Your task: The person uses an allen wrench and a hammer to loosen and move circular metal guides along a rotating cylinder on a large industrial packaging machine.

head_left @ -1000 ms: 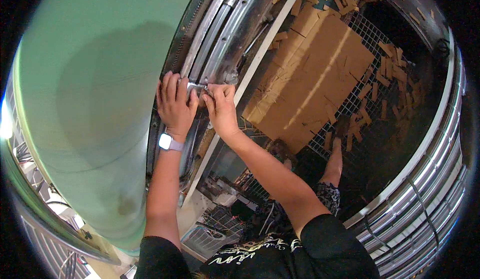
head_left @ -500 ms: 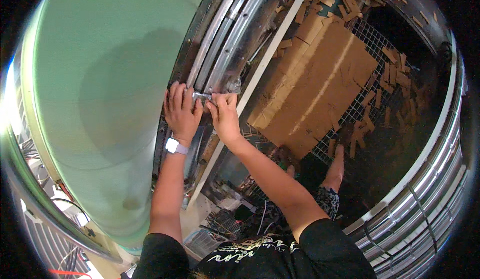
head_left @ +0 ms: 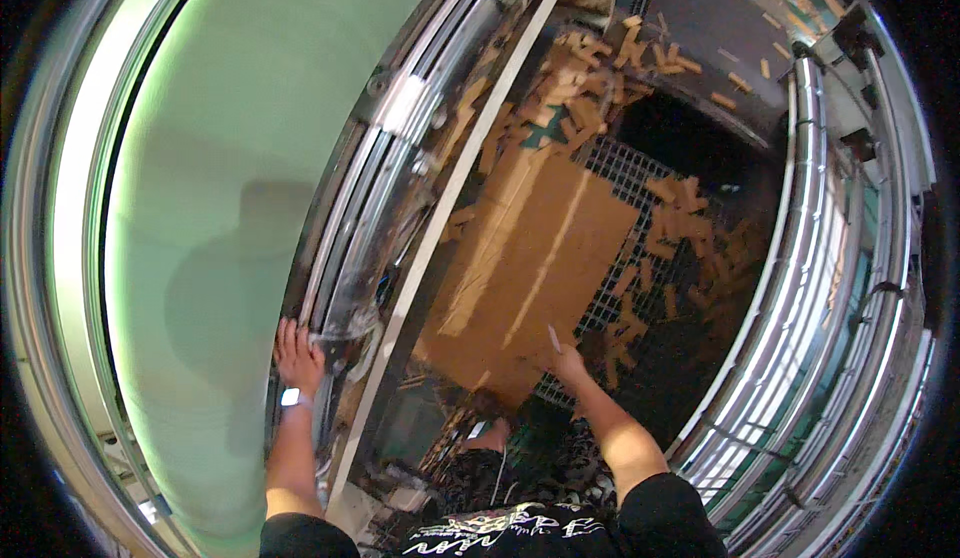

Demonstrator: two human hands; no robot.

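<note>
My left hand [head_left: 300, 356] lies with fingers stretched out on the metal rail assembly [head_left: 345, 193] along the edge of a large pale green surface [head_left: 220, 138]. A watch with a pale face [head_left: 292, 397] is on that wrist. Well off to the right, my right hand [head_left: 567, 362] is closed around a short, thin, light-coloured piece [head_left: 554, 338], which points up and away from me. Its kind is too small to make out. Below that hand is a large flat cardboard sheet [head_left: 540, 248] on the floor.
Many small cardboard strips [head_left: 680, 223] lie around the sheet and on a dark metal grid [head_left: 615, 183]. A long pale bar [head_left: 450, 198] runs between the rails and the floor area. Shiny metal tubes [head_left: 790, 258] curve along the right side.
My hands were together at a small silvery metal piece on the rails. Now my right hand is away to the right with the thin piece, while my left stays on the rails. The view has shifted.
</note>
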